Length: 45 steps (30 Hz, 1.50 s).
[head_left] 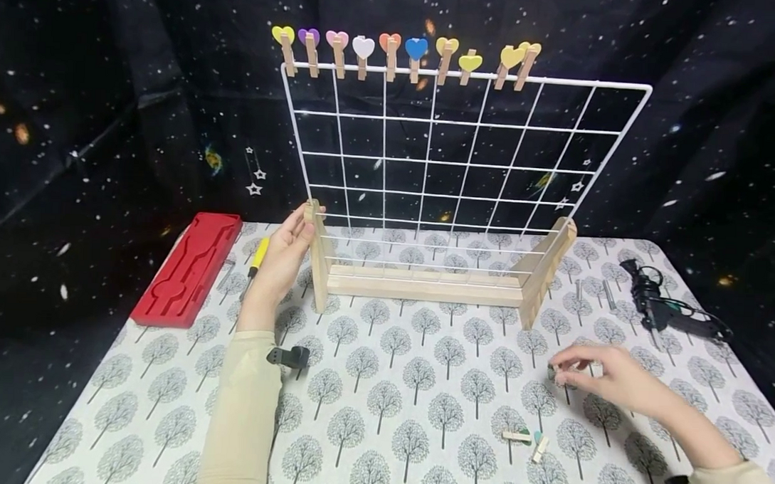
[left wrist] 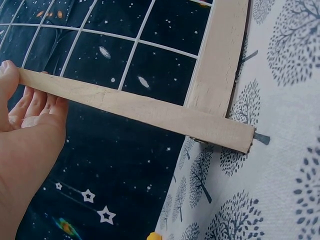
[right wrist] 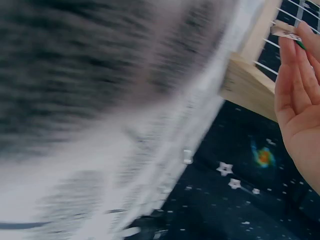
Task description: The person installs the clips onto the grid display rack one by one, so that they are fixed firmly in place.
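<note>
My left hand (head_left: 283, 256) grips the left wooden upright (head_left: 318, 257) of a stand holding a white wire grid (head_left: 432, 158). In the left wrist view, the thumb lies on one side of that upright (left wrist: 115, 100) and the fingers on the other. Over the table at the right, my right hand (head_left: 613, 378) pinches a small wooden clothespin (right wrist: 285, 31) with a bit of green on it. Heart-topped clothespins (head_left: 415, 54) in several colours line the grid's top bar. Two more clothespins with green, one lying crosswise (head_left: 516, 437) and one slanted (head_left: 540, 449), rest on the cloth.
A red moulded tray (head_left: 191, 271) lies at the left, near a yellow-handled screwdriver (head_left: 259, 255). At the right are a black corded tool (head_left: 670, 309) and thin metal pieces (head_left: 608, 295). Tree-patterned cloth (head_left: 380, 441) covers the table; a dark starry backdrop (head_left: 142, 119) hangs behind.
</note>
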{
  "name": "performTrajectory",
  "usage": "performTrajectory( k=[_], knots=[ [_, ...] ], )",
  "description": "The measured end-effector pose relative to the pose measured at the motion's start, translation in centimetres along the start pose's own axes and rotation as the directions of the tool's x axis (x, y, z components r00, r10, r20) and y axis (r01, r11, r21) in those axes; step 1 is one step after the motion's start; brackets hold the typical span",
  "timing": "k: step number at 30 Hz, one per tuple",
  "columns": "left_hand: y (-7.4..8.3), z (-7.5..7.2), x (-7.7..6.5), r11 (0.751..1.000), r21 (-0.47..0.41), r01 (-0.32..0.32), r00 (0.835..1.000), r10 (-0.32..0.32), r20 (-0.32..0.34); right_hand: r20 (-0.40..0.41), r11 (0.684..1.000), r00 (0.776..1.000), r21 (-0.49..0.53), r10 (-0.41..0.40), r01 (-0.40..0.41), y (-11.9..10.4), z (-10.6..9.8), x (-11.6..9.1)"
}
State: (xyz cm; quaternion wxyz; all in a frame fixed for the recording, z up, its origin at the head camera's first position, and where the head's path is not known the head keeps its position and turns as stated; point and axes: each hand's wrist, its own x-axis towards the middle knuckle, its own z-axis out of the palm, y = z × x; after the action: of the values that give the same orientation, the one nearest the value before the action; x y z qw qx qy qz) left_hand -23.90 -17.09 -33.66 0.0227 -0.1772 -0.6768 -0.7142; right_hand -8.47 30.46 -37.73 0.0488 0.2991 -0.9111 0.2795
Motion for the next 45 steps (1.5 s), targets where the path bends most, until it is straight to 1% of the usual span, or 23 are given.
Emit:
performTrajectory(
  k=[3,7,9,11,13,14,15,17,18,19,20,21,23,25,28,29,30,34,36,38,41,43,45],
  knots=[
    [0.0,0.0,0.0,1.000,0.000,0.007,1.000,-0.007,-0.003,-0.050,1.000,0.998,0.003,0.029,-0.029,-0.9,-1.4,1.7],
    [0.1,-0.1,-0.1,1.000,-0.007,0.005,1.000,-0.005,0.003,-0.119,0.997,0.991,-0.027,0.067,-0.071,-2.4,-3.6,4.6],
    [0.1,-0.1,-0.1,1.000,-0.003,0.005,1.000,-0.005,0.004,-0.167,0.997,0.984,-0.040,0.063,-0.071,-3.4,-4.8,6.2],
    [0.1,-0.2,0.0,1.000,0.001,0.003,1.000,-0.003,0.007,-0.256,0.999,0.966,-0.023,0.028,-0.035,-4.5,-6.2,7.9],
    [-0.1,-0.3,0.2,1.000,0.005,0.004,1.000,-0.004,0.007,-0.357,1.000,0.934,0.020,-0.010,0.019,-6.2,-7.8,9.4],
    [-0.1,-0.3,0.2,1.000,0.008,0.006,1.000,-0.006,0.007,-0.411,0.997,0.911,0.052,-0.035,0.062,-7.2,-8.6,10.2],
    [0.0,-0.3,0.2,1.000,0.007,0.005,1.000,-0.005,0.007,-0.469,0.987,0.881,0.105,-0.056,0.119,-8.1,-9.4,11.0],
    [0.0,-0.3,0.2,1.000,0.008,0.004,1.000,-0.004,0.008,-0.568,0.949,0.819,0.209,-0.080,0.237,-9.9,-10.8,12.2],
    [0.0,-0.2,0.2,1.000,0.008,0.005,1.000,-0.005,0.008,-0.604,0.920,0.792,0.257,-0.087,0.297,-10.8,-11.6,12.8],
    [0.0,-0.2,0.1,1.000,0.007,0.004,1.000,-0.004,0.009,-0.637,0.894,0.765,0.280,-0.099,0.349,-11.5,-12.3,13.4],
    [0.2,-0.1,0.1,1.000,0.008,0.003,1.000,-0.003,0.011,-0.660,0.870,0.743,0.299,-0.107,0.391,-12.0,-12.9,14.0],
    [0.2,-0.1,0.1,1.000,0.005,0.002,1.000,-0.002,0.012,-0.679,0.850,0.724,0.305,-0.122,0.429,-12.4,-13.5,14.6],
    [0.3,-0.1,0.1,1.000,0.000,0.003,1.000,-0.003,0.012,-0.702,0.839,0.701,0.304,-0.124,0.452,-13.3,-14.7,15.8],
    [0.4,-0.2,0.1,1.000,0.000,0.006,1.000,-0.006,0.009,-0.718,0.850,0.684,0.273,-0.131,0.450,-14.1,-15.7,17.2],
    [0.5,-0.3,0.1,1.000,0.006,0.005,1.000,-0.005,-0.001,-0.730,0.854,0.675,0.282,-0.105,0.438,-14.7,-17.1,19.1],
    [0.5,-0.4,0.1,1.000,0.010,0.002,1.000,-0.002,-0.003,-0.728,0.861,0.681,0.294,-0.081,0.416,-14.8,-17.5,19.7],
    [0.5,-0.4,0.2,1.000,0.009,-0.001,1.000,0.001,-0.005,-0.727,0.881,0.684,0.285,-0.058,0.378,-14.8,-17.9,20.2],
    [0.2,-0.1,0.1,1.000,-0.011,-0.002,1.000,0.002,0.003,-0.694,0.924,0.717,0.314,0.068,0.218,-14.7,-19.0,21.8],
    [0.0,0.0,0.0,0.999,-0.042,-0.004,1.000,0.004,0.005,-0.683,0.944,0.724,0.295,0.100,0.148,-14.8,-19.2,22.3],
    [-0.2,0.0,-0.1,0.998,-0.064,-0.009,1.000,0.010,0.004,-0.682,0.954,0.723,0.277,0.113,0.112,-14.8,-19.3,22.8],
    [-0.3,0.0,-0.1,0.995,-0.096,-0.023,1.000,0.024,0.009,-0.672,0.958,0.727,0.277,0.142,0.068,-14.8,-19.4,23.2],
    [-0.3,0.0,0.0,0.996,-0.091,-0.023,1.000,0.025,0.015,-0.659,0.964,0.736,0.265,0.155,0.035,-14.7,-19.4,23.3],
    [-0.2,0.0,0.0,0.996,-0.088,-0.022,1.000,0.024,0.021,-0.636,0.967,0.754,0.255,0.164,0.005,-14.6,-19.4,23.4]
  ],
)
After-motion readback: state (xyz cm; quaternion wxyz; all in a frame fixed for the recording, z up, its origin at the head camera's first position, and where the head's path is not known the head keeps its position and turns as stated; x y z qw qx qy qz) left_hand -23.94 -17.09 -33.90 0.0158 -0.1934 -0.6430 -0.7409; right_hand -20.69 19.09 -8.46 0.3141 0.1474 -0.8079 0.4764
